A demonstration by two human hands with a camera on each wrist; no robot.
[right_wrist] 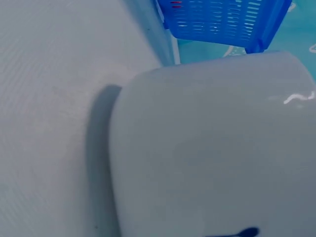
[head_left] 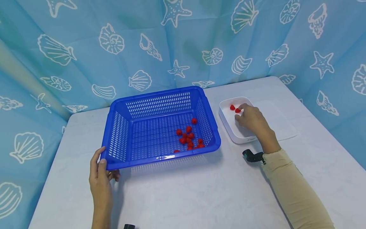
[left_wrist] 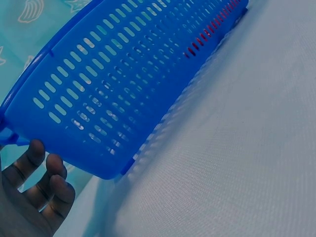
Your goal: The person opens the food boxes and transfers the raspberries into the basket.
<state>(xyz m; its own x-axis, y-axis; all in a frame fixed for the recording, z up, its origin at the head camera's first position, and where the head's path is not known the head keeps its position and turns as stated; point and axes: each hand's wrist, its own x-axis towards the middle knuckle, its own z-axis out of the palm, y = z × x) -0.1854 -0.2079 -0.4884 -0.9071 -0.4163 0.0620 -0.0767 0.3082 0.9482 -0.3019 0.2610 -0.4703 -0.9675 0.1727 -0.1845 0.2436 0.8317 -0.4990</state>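
A blue plastic basket (head_left: 160,92) with slotted walls stands on the table, with several red raspberries (head_left: 190,135) gathered toward its right side. My left hand (head_left: 101,181) grips the rim at its near left corner, thumb on top; lower fingers (left_wrist: 61,190) curl below the rim in the left wrist view. To the right is a white container (head_left: 228,128) with two raspberries (head_left: 232,107) at its far end. My right hand (head_left: 253,119) reaches into it, thumb and index finger apart beside the nearer raspberry. The right wrist view shows only the container's outer wall (right_wrist: 212,143), not the hand.
A clear, flat lid-like sheet (head_left: 281,119) lies right of the white container. The white-covered table (head_left: 183,194) backs onto a blue curtain (head_left: 177,41) with shell prints. A black wrist-camera mount (head_left: 253,156) sticks out below the right wrist.
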